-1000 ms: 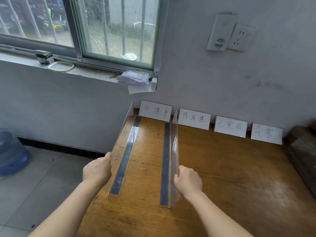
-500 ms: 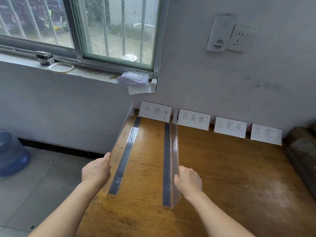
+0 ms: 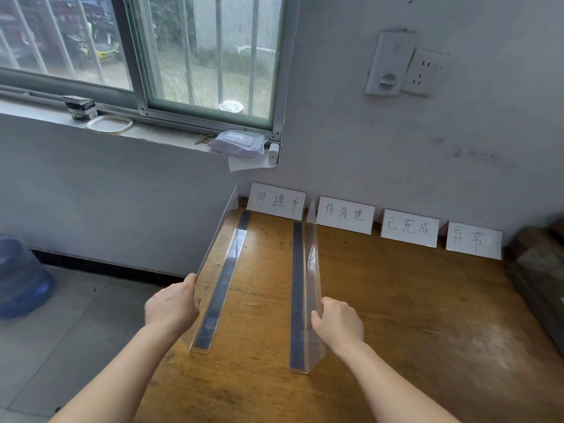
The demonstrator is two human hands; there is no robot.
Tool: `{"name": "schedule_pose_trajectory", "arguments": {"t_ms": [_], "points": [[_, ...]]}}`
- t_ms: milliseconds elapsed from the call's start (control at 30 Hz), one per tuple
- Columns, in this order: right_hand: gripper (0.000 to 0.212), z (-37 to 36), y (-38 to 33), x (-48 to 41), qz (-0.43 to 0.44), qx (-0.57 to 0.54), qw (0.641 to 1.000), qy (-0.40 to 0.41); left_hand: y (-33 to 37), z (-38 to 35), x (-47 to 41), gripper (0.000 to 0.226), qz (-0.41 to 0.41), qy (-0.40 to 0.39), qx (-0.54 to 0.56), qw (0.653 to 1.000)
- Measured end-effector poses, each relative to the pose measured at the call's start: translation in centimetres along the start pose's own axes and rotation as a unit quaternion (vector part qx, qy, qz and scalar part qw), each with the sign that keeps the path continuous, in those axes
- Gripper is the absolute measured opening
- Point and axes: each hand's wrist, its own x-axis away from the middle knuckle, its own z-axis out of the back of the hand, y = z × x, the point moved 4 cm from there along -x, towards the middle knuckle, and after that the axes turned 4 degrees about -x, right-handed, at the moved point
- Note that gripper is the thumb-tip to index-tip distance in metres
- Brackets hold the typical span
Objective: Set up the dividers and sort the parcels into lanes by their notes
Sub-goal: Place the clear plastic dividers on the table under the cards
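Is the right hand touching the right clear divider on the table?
Touching. The head view shows the right hand with its fingers wrapped on the near upright edge of the right clear divider.

Plain back-room sorting station: worn wooden table (image 3: 396, 300), handwritten lane labels (image 3: 345, 214), barred window (image 3: 183, 56).

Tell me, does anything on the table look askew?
Yes. The left divider, gripped by the left hand, runs at a slant along the table edge, while the right divider, in the right hand, runs straight.
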Motion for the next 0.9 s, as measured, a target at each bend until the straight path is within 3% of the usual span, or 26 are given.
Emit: {"name": "schedule_pose_trajectory", "arguments": {"t_ms": [600, 900], "points": [[0.038, 0.8, -0.2, 0.4, -0.002, 0.023, 1.000, -0.004, 0.0, 0.7, -0.2, 0.024, 0.019, -0.011, -0.017, 1.000], [0.038, 0.7, -0.5, 0.2, -0.002, 0.023, 1.000, -0.001, -0.5, -0.3, -0.8, 0.010, 0.027, -0.007, -0.016, 0.999]]}}
